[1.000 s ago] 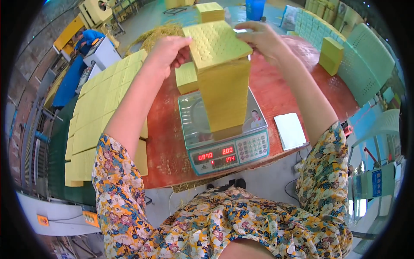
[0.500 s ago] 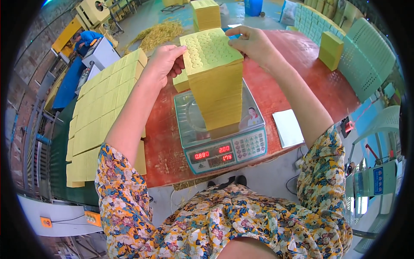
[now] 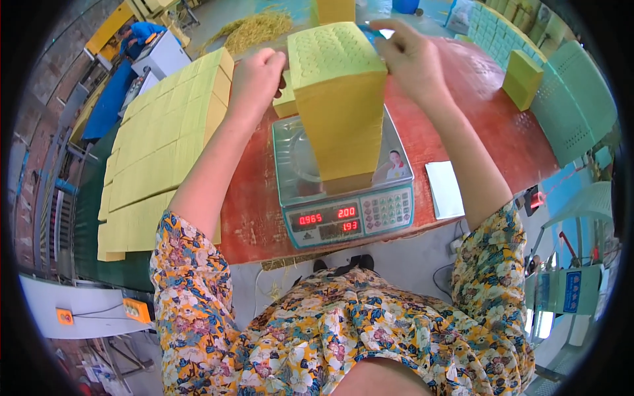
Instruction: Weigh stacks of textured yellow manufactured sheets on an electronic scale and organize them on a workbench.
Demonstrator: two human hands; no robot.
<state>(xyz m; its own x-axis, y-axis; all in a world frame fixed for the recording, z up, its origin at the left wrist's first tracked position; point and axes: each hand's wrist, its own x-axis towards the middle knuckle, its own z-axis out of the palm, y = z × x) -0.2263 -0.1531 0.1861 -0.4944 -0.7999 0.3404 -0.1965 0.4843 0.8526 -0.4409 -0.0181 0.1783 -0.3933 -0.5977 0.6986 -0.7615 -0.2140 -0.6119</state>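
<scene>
A tall stack of yellow paper sheets [image 3: 340,125] stands on a digital scale [image 3: 389,208], its top sheet punched with rows of curved marks. My left hand [image 3: 257,82] is closed beside the stack's upper left edge, with curled fingers and no sheet visible in them. By the far right corner is my right hand [image 3: 413,63], its index finger stretched out and its fingers apart. Whether its thumb touches the stack is hard to tell. A lower yellow block [image 3: 285,102] sits behind the scale, partly hidden by my left hand. The scale's red display is lit.
Rows of yellow paper stacks [image 3: 165,132] lie at the left. The red table [image 3: 462,119] holds a white paper pad [image 3: 444,190] and another yellow block [image 3: 522,79], near a green plastic chair [image 3: 574,105]. A person in blue [image 3: 142,33] bends by a machine at far left.
Both hands have come off the top sheet: the left has curled closed beside the stack, the right has moved slightly outward. The scale's reading has risen. The view has shifted a little.
</scene>
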